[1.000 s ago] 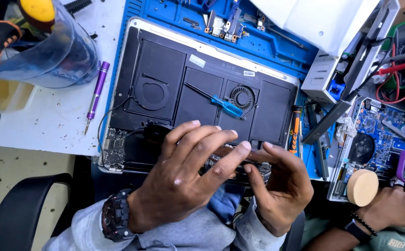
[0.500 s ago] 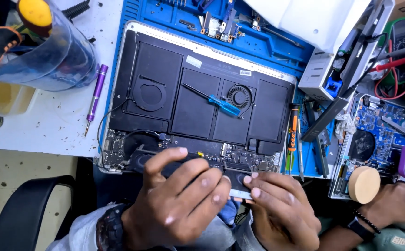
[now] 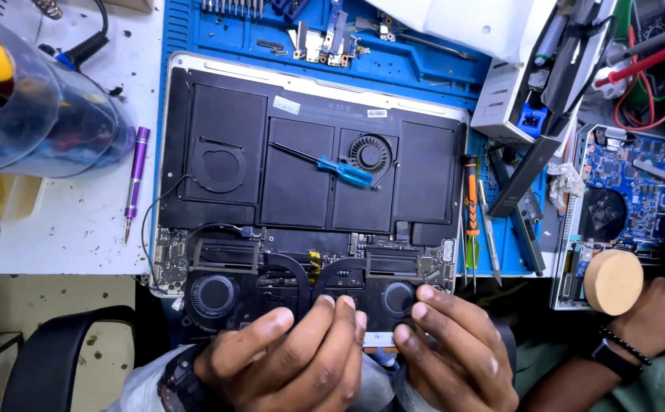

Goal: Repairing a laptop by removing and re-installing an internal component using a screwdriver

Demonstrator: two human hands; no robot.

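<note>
both hands have slid toward the near edge since half a second ago, uncovering the two fans and heat pipes they hid before. left hand and right hand now sit at the front rim of the opened laptop, fingers curled loosely and pressed on the black fan-and-heat-pipe assembly; whether they pinch it or only rest on it, cannot tell. laptop lies base-up on a blue repair mat, near edge overhanging the counter toward the person. blue-handled screwdriver lies loose on the battery cells, beside the small round fan. orange-handled screwdriver lies on the mat just right of the laptop. purple screwdriver lies on the counter left of the mat, near a clear plastic container. at far right, another person's hand with a dark wristband rests beside a round wooden disc and an exposed blue circuit board.
</note>
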